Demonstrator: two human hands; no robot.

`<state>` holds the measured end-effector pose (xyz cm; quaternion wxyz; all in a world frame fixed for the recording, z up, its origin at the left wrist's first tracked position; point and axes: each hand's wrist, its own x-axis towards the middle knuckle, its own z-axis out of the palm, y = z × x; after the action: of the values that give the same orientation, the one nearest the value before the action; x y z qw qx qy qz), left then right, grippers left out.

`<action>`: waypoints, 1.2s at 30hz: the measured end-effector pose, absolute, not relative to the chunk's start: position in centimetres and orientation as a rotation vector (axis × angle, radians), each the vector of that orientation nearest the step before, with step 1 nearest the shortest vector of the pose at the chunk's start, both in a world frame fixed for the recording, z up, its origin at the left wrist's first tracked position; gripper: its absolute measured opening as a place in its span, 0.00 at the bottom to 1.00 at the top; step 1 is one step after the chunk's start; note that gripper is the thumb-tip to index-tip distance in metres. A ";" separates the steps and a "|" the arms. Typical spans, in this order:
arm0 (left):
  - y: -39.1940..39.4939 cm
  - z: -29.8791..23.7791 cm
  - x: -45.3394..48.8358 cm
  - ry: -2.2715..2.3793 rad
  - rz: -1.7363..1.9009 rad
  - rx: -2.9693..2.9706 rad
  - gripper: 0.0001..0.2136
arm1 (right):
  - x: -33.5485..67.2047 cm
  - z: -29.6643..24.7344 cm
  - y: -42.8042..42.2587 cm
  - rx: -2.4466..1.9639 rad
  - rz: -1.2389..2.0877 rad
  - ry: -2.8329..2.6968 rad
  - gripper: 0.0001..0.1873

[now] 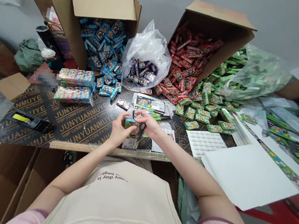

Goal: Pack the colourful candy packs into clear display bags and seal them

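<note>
Both my hands meet over the near edge of the black plywood table [83,126]. My left hand [118,130] is closed on the left side of a small bundle of colourful packets [132,126]. My right hand [148,123] pinches the same bundle from the top right. A clear flat bag with printed card [150,105] lies just beyond my hands. A single purple packet [123,104] rests on the table to the left of it.
An open carton of blue packets [103,45] stands at the back left, beside a plastic bag of purple packets [143,71]. A tipped carton spills red packets [187,66], with green packets [210,101] alongside. Stacked filled boxes [74,85], a tape dispenser [28,120], a sticker sheet [205,143] and white sheets [247,173] surround me.
</note>
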<state>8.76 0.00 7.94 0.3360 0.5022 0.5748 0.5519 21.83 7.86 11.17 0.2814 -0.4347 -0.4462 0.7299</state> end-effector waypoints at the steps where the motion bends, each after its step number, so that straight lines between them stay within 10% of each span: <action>1: -0.5 7.6 8.7 1.437 1.411 1.241 0.17 | 21.8 10.9 7.8 -1.170 1.940 -1.141 0.21; 10: -1.1 9.8 -4.5 1.898 1.422 1.837 0.13 | 22.8 5.5 6.9 -1.242 1.632 -1.180 0.22; 19: 4.1 5.6 -18.0 2.264 0.623 2.099 0.22 | 22.6 2.5 7.8 -1.127 0.916 -2.021 0.15; 27: 4.4 6.0 -13.4 2.192 0.725 2.137 0.29 | 27.4 4.4 19.3 -1.624 0.219 -2.665 0.37; 36: 1.9 5.9 -4.9 1.809 1.041 1.902 0.18 | 27.2 5.7 18.9 -1.612 0.212 -2.742 0.16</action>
<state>-4.89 1.86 5.86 0.1582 0.6652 0.6324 0.3640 27.20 18.87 5.70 -0.0232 -0.5054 -0.8600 0.0664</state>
